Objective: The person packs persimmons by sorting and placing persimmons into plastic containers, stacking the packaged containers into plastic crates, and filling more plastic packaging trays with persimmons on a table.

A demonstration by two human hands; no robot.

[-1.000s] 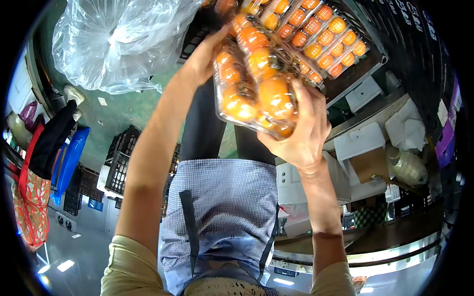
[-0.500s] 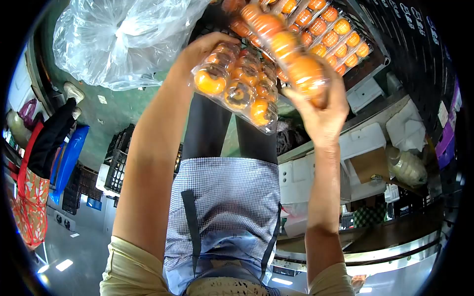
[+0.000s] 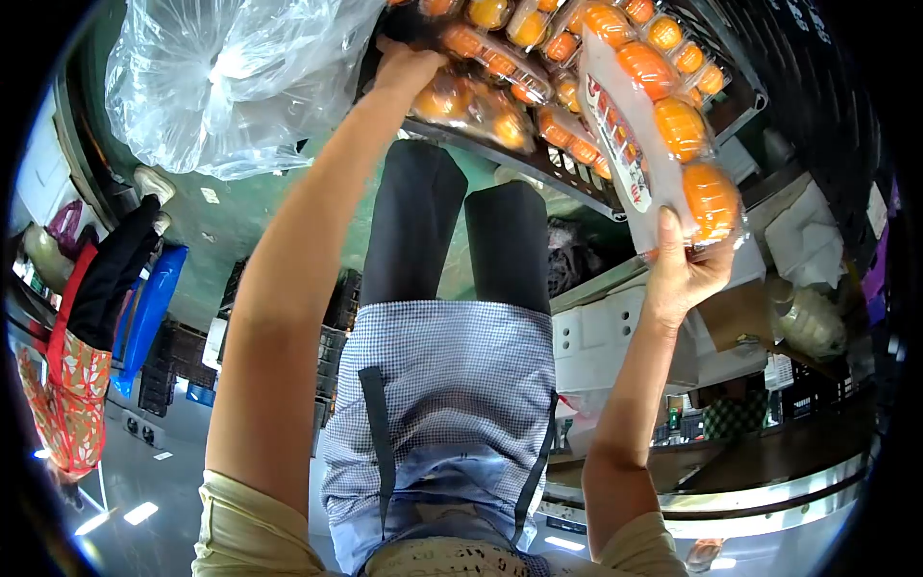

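My right hand (image 3: 687, 274) grips the lower end of a long clear pack of oranges (image 3: 679, 130), thumb on its pale printed label strip. The pack is tilted, its far end over the crate. My left hand (image 3: 409, 72) is closed at the left end of another clear pack of oranges (image 3: 476, 108), low at the crate's near side. Blur smears that pack, and the fingertips are hidden in the dark gap. Under both hands is a black crate (image 3: 567, 173) with rows of packed oranges (image 3: 529, 29).
A big knotted clear plastic bag (image 3: 226, 72) lies left of the crate. White foam boxes (image 3: 615, 327) stand at right. At far left are a person's dark-clad legs (image 3: 111, 279) and a blue object (image 3: 154, 298). Black crates (image 3: 332, 356) stand behind my left arm.
The left-hand pack has gone from in front of my legs down into the crate. My right hand has swung right and down, turning its pack so the label strip shows.
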